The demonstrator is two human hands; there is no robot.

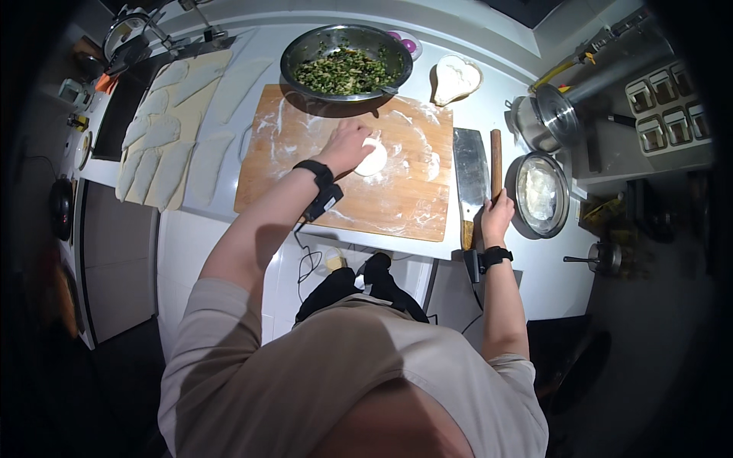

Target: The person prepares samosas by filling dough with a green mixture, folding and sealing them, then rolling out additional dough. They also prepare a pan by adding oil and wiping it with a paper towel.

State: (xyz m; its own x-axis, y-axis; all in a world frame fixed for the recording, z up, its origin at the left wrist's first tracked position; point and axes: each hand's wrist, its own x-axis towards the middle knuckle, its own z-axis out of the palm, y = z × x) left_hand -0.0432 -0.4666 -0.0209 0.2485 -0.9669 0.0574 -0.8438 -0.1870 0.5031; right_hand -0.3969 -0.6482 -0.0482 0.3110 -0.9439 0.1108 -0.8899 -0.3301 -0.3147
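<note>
A small round of white dough (372, 158) lies on the floured wooden board (343, 214). My left hand (348, 146) rests at its left edge, fingers bent; whether they grip it is not clear. At the right, my right hand (498, 214) holds the lower end of a wooden rolling pin (496, 154), which lies beside a cleaver (471, 166). Behind the board stands a steel bowl (289, 71) of chopped green filling (346, 70). Several flat, filled dough pieces (163, 130) lie on a pale sheet and on the counter at the left.
A heart-shaped container of flour (457, 79) stands behind the board's right corner. Right of my right hand is a round bowl with dough under a clear cover (541, 194). A lidded steel pot (535, 123) stands behind it. The sink (120, 123) lies at the far left.
</note>
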